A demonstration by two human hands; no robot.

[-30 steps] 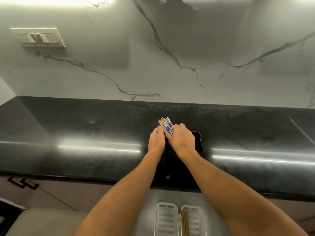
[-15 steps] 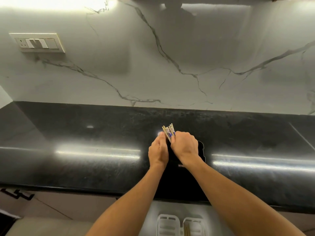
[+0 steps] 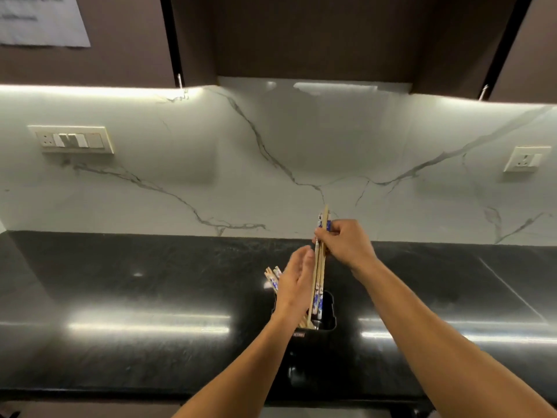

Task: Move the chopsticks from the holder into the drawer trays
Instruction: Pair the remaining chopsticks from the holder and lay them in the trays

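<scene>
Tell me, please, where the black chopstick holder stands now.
In the head view, the black holder stands on the dark counter, just right of centre, below the open left hand and the chopsticks that the right hand grips.

chopsticks (image 3: pixel 319 267) above holder (image 3: pixel 327 312), holder on countertop (image 3: pixel 150 282)

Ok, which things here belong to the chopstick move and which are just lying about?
Job: chopstick bundle gripped by right hand; open left hand; other chopsticks in holder.
Lying about: switch panel; wall socket; paper notice; countertop.
</scene>
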